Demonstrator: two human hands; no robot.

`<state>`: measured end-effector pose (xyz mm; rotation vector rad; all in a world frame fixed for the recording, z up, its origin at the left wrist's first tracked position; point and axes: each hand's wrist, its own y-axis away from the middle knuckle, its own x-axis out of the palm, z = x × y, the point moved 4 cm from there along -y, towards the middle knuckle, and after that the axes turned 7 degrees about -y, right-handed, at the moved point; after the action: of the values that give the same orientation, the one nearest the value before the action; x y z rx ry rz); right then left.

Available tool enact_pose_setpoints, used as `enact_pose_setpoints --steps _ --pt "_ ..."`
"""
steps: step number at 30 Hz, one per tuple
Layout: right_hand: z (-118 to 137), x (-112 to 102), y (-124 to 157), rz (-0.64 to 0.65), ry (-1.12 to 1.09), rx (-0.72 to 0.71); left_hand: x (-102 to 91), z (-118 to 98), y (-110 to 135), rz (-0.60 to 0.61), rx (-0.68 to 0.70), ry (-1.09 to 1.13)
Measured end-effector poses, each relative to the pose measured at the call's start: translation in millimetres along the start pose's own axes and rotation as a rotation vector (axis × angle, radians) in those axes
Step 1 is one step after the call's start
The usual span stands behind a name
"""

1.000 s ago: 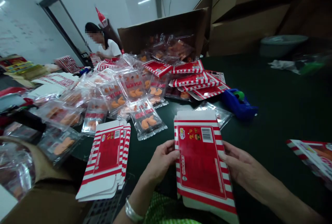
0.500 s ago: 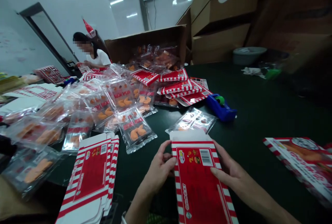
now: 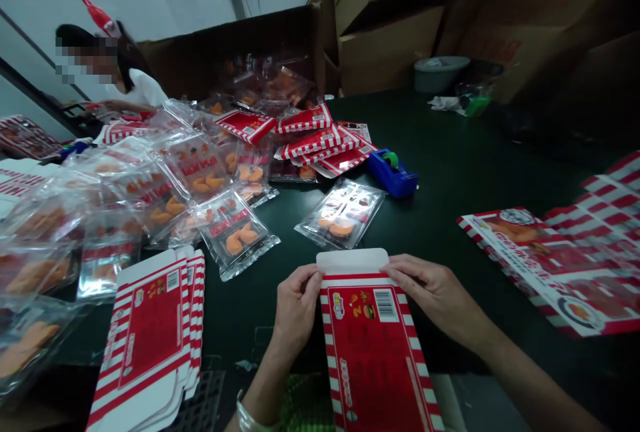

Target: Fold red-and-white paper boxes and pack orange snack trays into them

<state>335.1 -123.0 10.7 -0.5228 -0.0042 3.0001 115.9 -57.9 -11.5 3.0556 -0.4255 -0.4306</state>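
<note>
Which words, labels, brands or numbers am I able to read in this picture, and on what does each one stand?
Flat red carton, held up: barcode, digits too small to read.
Side print on that carton: too blurred to read.
Stacked flat cartons: barcode, digits too small to read.
Red labels on the clear packs: too small to read.
Printed sheet at right: too blurred to read.

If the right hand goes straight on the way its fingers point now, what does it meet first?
The right hand already touches the red-and-white carton at its top edge, so that carton comes first; the left hand seems next in line, though depth is unclear.
</note>
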Motion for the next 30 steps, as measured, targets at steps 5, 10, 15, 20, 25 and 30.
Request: enact_pose_setpoints --steps 5,10,15,20,25,30 --pt "-14.1 -0.4 -1.0 -0.149 0.037 0.011 7.5 3.7 -9.6 0.042 -0.052 0.171" --pt "-17.2 -2.3 4.5 -0.025 -0.051 0.012 8.0 -1.4 -4.7 0.159 0.01 0.131" --pt "-14.0 0.8 10.3 0.107 -0.233 0.072 8.2 -10.0 9.4 0.196 0.011 0.023" --pt "-9.5 9.4 6.9 0.093 -0.306 0.168 13.7 -16.6 8.7 0.152 -0.033 -0.018" --pt "-1.6 5.3 2.2 0.03 -0.309 0.24 18.0 -28.9 -3.1 0.231 -0.075 -0.023" --pt "7.2 -7.6 0.7 0.125 -0.04 0.174 21.3 -35.0 2.0 0.283 0.033 -0.162"
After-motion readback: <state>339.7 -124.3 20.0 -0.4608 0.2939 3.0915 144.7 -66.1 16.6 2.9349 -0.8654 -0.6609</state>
